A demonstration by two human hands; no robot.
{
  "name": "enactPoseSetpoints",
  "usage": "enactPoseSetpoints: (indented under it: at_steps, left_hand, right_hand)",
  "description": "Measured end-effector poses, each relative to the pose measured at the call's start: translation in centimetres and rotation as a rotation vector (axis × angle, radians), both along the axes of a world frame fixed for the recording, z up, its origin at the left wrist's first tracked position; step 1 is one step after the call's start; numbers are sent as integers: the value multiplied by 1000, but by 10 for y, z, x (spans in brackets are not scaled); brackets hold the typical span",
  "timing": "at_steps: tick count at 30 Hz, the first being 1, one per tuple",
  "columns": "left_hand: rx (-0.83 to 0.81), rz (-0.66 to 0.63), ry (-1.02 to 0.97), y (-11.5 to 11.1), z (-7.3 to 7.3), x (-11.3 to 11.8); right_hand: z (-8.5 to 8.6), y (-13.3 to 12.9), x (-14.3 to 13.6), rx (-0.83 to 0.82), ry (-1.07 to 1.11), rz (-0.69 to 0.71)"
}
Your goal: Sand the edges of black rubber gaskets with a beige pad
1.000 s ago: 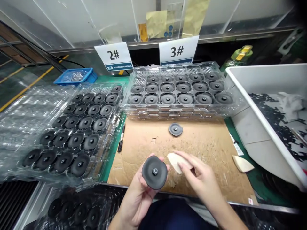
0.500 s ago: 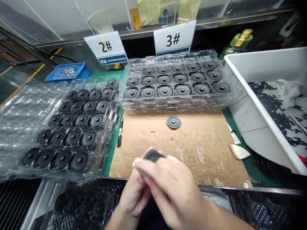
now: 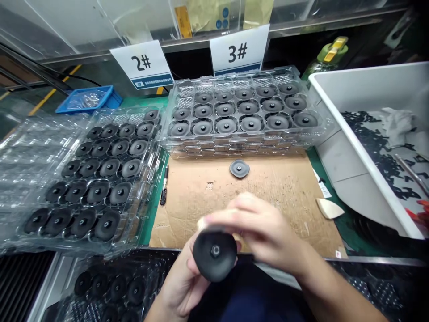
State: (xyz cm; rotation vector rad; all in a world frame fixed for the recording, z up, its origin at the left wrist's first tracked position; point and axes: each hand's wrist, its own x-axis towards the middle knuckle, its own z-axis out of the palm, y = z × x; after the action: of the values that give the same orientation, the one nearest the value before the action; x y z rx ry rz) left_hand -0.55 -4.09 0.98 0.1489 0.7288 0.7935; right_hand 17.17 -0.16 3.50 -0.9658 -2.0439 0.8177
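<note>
A round black disc (image 3: 214,257) with a small metal hub at its centre faces me, tilted up, above the near edge of the cardboard. My left hand (image 3: 186,281) grips it from the left and below. Across the top rim lie the fingers of my right hand (image 3: 261,228), slightly blurred; whether they grip or only touch the rim is unclear. Another disc (image 3: 239,168) of the same kind lies alone on the cardboard (image 3: 187,197). Similar discs fill most pockets of the clear tray (image 3: 214,142) at the back and of the left tray (image 3: 132,214).
At the right stands a white bin (image 3: 365,165) with small black parts and a cloth. A pale wedge-shaped piece (image 3: 330,208) and a black pen (image 3: 164,185) lie beside the cardboard. A blue basket (image 3: 114,99) sits at the back left, a green-lidded bottle (image 3: 330,53) at the back right.
The disc in my hands has turned so that its hubbed face shows towards me. My right hand has shifted right and up along the rim. The view has moved slightly.
</note>
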Motion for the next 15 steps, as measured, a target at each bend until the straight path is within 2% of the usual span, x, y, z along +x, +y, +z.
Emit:
enactPoseSetpoints:
  at_steps: [3,4,5,8,10,12,15]
  left_hand:
    - [8,-19,-102,-2,-2,-9]
    - [5,-11,-118,-2,-4,-11]
    - [1,-6,-130,-1,-5,-11]
    - [-16,-28,-159,1,-7,-10]
    - [-27,-54,-160,3,-7,-7]
    - [-27,-74,-153,4,-6,-5]
    - [14,-100,-164,4,-7,0]
  right_hand:
    - [-29,-6,12,-169,-23,-331]
    - [-41,-12,14,-220,-51,-398]
    - [-54,-19,16,-274,-84,-423]
    - [-92,-42,15,-353,-142,-370]
    - [-104,-49,14,-367,-149,-369]
    - [-97,-50,16,-383,-145,-431]
    - [-54,-43,17,-287,-46,-567]
